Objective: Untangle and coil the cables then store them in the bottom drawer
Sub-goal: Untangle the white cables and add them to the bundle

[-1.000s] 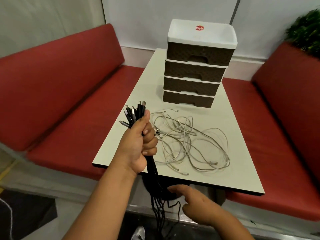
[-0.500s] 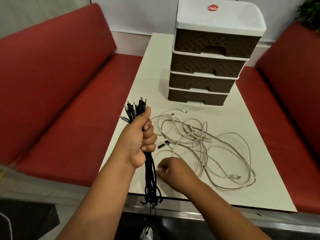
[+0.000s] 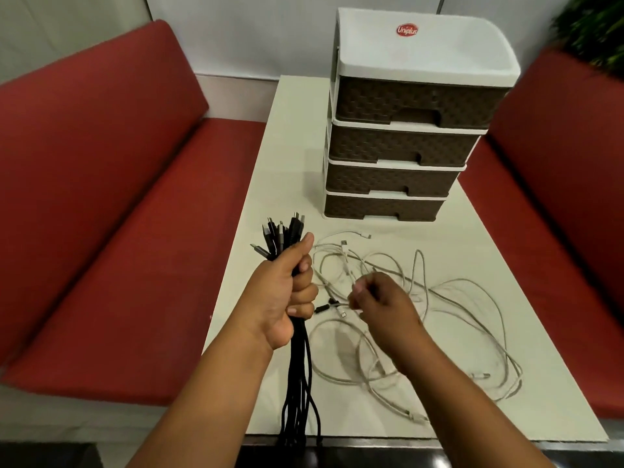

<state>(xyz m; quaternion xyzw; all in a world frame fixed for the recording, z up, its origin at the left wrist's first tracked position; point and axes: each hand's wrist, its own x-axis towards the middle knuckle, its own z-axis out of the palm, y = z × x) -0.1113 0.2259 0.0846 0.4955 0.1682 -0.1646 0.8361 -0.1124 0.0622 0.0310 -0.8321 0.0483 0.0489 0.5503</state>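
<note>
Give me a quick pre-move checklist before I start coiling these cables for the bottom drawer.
1. Black cables bunched in left hand: ok.
2. White cables untangled: not ok, a loose tangle on the table.
3. Right hand holding a white cable: cannot tell, fingers curled over the tangle.
4. Bottom drawer open: not ok, closed.
5. Black cables coiled: not ok, they hang straight past the table edge.

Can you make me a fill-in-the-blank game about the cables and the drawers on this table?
1. The left hand grips a bundle of ____ cables.
2. The white cables lie tangled on the ____.
3. The drawer unit has ____ drawers.
4. Every drawer is ____.

Missing words: black; table; four; closed
</note>
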